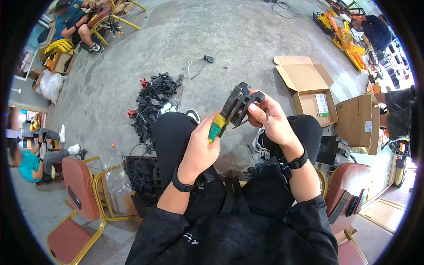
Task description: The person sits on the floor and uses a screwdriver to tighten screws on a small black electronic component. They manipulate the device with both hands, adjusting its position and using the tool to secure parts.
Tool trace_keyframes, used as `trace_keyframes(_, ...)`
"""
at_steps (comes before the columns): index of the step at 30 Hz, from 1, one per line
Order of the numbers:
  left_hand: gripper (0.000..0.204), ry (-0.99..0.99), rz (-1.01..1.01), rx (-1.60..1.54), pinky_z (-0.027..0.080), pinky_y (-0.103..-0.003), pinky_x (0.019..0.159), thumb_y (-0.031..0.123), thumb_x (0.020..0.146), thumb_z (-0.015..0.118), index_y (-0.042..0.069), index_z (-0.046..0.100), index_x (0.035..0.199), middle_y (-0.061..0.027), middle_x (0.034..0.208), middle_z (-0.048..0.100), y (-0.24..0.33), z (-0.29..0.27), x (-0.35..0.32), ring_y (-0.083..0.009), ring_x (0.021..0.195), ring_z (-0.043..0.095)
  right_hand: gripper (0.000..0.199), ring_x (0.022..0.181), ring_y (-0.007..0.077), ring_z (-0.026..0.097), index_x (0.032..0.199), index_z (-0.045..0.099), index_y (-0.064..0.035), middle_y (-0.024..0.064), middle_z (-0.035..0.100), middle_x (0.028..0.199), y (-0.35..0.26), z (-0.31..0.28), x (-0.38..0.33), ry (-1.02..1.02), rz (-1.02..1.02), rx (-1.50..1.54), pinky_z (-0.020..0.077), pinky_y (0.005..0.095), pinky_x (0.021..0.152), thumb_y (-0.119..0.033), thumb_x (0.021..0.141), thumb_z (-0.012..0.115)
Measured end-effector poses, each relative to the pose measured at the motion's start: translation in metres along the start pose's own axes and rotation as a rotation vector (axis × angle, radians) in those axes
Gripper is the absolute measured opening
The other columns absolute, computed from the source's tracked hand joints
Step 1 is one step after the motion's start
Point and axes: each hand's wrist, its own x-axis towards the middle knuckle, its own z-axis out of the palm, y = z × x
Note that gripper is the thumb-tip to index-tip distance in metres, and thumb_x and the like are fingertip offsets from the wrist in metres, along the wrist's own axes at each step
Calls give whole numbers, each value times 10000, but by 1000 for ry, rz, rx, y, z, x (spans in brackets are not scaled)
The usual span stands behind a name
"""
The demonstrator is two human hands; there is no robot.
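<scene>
Above my lap, my left hand (203, 148) is closed round the yellow-and-green handles of pliers (217, 126), whose dark head points up and away from me. Against that head sits a black plastic bracket-like part (243, 106) with cut-outs and a hooked end. My right hand (270, 118) pinches this part between thumb and fingers from the right. A thin dark rod (266, 116) shows by the right fingers; I cannot tell whether it belongs to the part. Where the plier jaws meet the part is hard to make out.
Tangled black cables and small parts (154, 99) lie on the floor ahead left. An opened cardboard box (311, 101) and a taller carton (355, 121) stand to the right. Chairs (81, 190) flank me. Other people sit or work along the room's edges.
</scene>
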Motion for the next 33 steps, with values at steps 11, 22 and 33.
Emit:
trace_keyframes(11,475,42,-296,-466,484,-309,824,354,1027,366,-37,614,1130,-119,996,667,6,2,4,-168,864,638,296,653,18,389,1179,563,-6,-56,502,748,-6,13,3,255,51,-346,326,206,568,-189,957,633)
trace_keyframes(22,490,103,-377,-486,489,-290,783,418,1047,361,4,589,1174,-83,980,651,0,2,6,-155,843,620,179,693,42,428,1095,549,-21,-34,492,774,-4,-4,1,160,38,-627,382,215,629,-128,956,587)
trace_keyframes(33,380,0,-203,-155,439,-242,789,330,1055,390,4,581,1091,-40,969,626,16,3,3,-90,861,541,231,695,71,429,1022,584,6,-7,503,741,-4,7,3,273,5,-606,386,250,621,-220,977,590)
